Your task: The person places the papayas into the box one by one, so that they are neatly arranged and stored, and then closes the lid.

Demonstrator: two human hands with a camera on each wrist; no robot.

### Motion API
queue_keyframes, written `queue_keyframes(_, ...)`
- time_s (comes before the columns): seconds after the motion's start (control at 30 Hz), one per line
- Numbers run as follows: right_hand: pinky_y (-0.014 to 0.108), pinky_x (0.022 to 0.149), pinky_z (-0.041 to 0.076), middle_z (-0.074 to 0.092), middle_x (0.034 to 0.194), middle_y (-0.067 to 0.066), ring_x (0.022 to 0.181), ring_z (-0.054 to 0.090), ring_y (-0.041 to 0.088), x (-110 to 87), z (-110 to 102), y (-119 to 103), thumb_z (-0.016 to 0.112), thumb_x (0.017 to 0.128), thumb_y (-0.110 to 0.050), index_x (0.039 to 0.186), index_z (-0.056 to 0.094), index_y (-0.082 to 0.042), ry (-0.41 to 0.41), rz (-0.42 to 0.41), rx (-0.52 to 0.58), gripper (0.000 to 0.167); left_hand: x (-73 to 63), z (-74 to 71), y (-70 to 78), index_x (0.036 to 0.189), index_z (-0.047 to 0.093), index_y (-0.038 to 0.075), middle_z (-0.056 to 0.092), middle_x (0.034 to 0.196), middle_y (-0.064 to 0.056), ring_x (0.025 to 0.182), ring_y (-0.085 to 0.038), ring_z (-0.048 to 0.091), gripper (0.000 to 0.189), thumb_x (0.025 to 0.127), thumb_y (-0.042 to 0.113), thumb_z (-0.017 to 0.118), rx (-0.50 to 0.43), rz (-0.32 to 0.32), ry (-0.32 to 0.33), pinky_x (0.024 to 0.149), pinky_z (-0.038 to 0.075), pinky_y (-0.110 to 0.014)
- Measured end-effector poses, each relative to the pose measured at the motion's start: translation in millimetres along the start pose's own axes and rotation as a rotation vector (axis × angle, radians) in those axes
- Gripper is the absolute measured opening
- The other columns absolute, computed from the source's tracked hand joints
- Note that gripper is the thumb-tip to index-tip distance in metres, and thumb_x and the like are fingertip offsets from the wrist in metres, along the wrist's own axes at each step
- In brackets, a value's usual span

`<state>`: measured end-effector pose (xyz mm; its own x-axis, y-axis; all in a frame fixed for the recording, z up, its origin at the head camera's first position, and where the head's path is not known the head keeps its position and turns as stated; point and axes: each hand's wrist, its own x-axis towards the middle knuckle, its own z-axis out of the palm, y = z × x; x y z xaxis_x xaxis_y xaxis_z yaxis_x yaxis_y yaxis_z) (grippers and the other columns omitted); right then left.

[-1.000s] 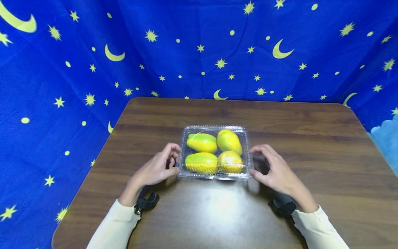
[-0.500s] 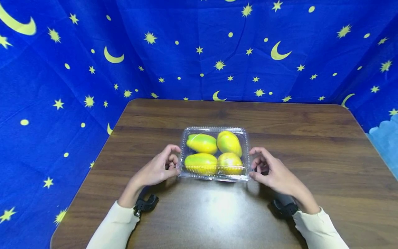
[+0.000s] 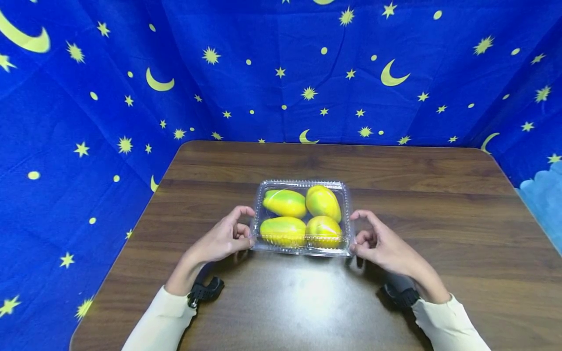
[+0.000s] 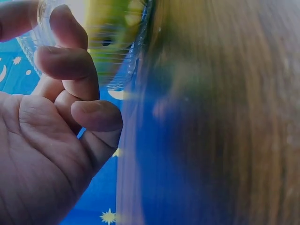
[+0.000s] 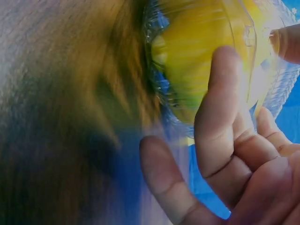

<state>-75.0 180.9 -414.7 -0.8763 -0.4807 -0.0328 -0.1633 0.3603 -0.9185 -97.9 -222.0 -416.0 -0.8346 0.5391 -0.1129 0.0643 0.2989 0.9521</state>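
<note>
In the head view a clear plastic clamshell box (image 3: 303, 184) lies mid-table with its lid down. Several yellow-green fruits (image 3: 283, 231), like mangoes or small papayas, fill it. My left hand (image 3: 224, 237) holds the box's left side, thumb at the front corner and forefinger farther back along the edge. On the opposite side my right hand (image 3: 386, 243) holds the box the same way. The left wrist view shows curled fingers (image 4: 65, 63) beside the box wall. In the right wrist view the thumb (image 5: 288, 44) is at the box's rim, and other fingers lie along its side.
The brown wooden table (image 3: 210, 165) has rounded far corners. A blue cloth (image 3: 263, 29) with yellow moons and stars hangs behind it and along both sides. Black wrist straps (image 3: 206, 290) are on both forearms. Light glares on the tabletop in front of the box.
My right hand's fingers have curled in closer to the box's right side. The left hand stays at its edge. The whole head view has shifted slightly, with the scene a little lower.
</note>
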Motion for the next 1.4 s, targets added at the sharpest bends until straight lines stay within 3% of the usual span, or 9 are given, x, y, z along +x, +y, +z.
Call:
queue_keyframes(0.17, 0.030, 0.050, 0.048, 0.061, 0.070, 0.016, 0.055, 0.056, 0.015, 2.0, 1.8, 3.2, 0.065, 0.090, 0.001, 0.137, 0.031, -0.009, -0.036, 0.029, 0.091, 0.059, 0.2, 0.4, 0.8, 0.134, 0.033, 0.006, 0.057, 0.071, -0.005, 0.057, -0.023, 0.054, 0.058, 0.087, -0.002, 0.066, -0.026, -0.011, 0.001, 0.047, 0.044, -0.031)
queue_keyframes(0.47, 0.029, 0.051, 0.047, 0.061, 0.070, 0.015, 0.054, 0.052, 0.010, 4.4, 6.3, 4.9, 0.062, 0.090, 0.004, 0.136, 0.026, -0.009, -0.052, 0.072, 0.192, 0.060, 0.8, 0.7, 2.2, 0.135, 0.031, 0.003, 0.057, 0.070, -0.004, 0.058, -0.017, 0.053, 0.061, 0.086, -0.003, 0.067, -0.043, -0.040, -0.001, 0.051, 0.041, -0.023)
queue_keyframes(0.8, 0.030, 0.048, 0.048, 0.061, 0.068, 0.017, 0.051, 0.052, 0.010, 3.7, 2.6, 3.4, 0.067, 0.090, -0.001, 0.136, 0.029, -0.007, -0.063, 0.058, 0.123, 0.060, 1.7, 1.5, 6.1, 0.136, 0.033, 0.003, 0.060, 0.069, -0.006, 0.061, -0.020, 0.058, 0.062, 0.084, -0.003, 0.068, -0.046, -0.093, 0.012, 0.055, 0.045, -0.027)
queue_keyframes(1.27, 0.034, 0.051, 0.053, 0.069, 0.076, 0.023, 0.053, 0.059, 0.014, 1.8, 0.6, -0.4, 0.071, 0.089, -0.004, 0.139, 0.033, -0.008, -0.033, 0.067, 0.086, 0.063, 2.0, 3.1, 9.7, 0.135, 0.033, -0.001, 0.060, 0.068, -0.005, 0.062, -0.020, 0.060, 0.064, 0.081, -0.006, 0.067, -0.099, -0.102, 0.035, 0.059, 0.047, -0.026)
queue_keyframes(1.4, 0.037, 0.055, 0.056, 0.069, 0.079, 0.024, 0.056, 0.062, 0.015, 1.9, 1.3, -0.9, 0.072, 0.089, -0.005, 0.140, 0.032, -0.009, -0.025, 0.092, 0.108, 0.065, 2.7, 1.7, 9.6, 0.135, 0.034, -0.001, 0.062, 0.069, -0.010, 0.062, -0.021, 0.061, 0.064, 0.082, -0.005, 0.067, -0.086, -0.107, 0.029, 0.058, 0.046, -0.026)
